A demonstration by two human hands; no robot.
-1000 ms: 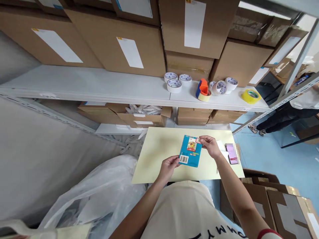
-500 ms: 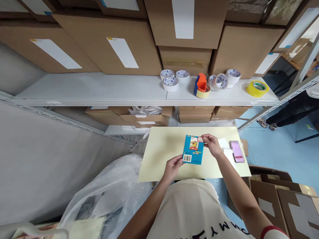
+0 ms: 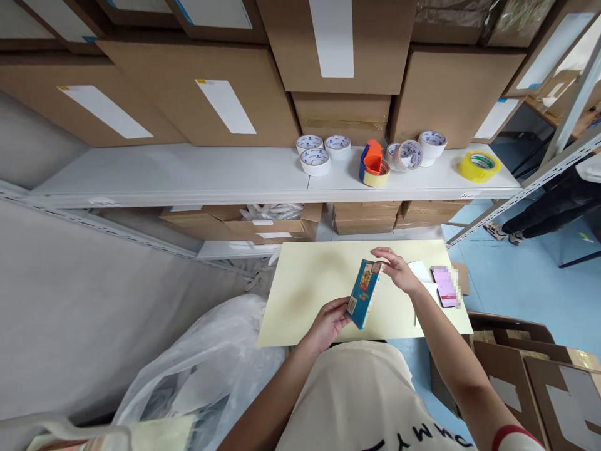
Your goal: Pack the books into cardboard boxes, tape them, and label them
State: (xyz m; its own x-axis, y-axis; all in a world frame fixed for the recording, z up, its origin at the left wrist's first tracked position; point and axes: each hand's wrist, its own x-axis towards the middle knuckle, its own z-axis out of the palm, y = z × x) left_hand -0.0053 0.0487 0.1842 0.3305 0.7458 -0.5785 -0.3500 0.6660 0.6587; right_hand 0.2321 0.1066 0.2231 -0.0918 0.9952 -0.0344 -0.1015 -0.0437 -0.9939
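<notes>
A small blue book, with a barcode and a colourful picture on its cover, is tilted above the pale yellow tabletop. My left hand is closed on its lower left edge, thumb and fingers pinching it. At the upper right corner is my right hand, fingers stretched out and apart; the thumb is close to the corner, and I cannot tell whether it touches. One long edge of the book shows from the side. White paper and a phone with a purple screen lie right of my right hand.
Tape rolls and an orange and blue tape dispenser stand on the grey shelf, before large cardboard boxes. Clear plastic bulges at the left. Cartons stand at the lower right; a person's legs show behind.
The book has turned from facing me to a steep tilt, showing its edge. My right fingers have opened and lifted off its corner, while my left hand keeps its hold.
</notes>
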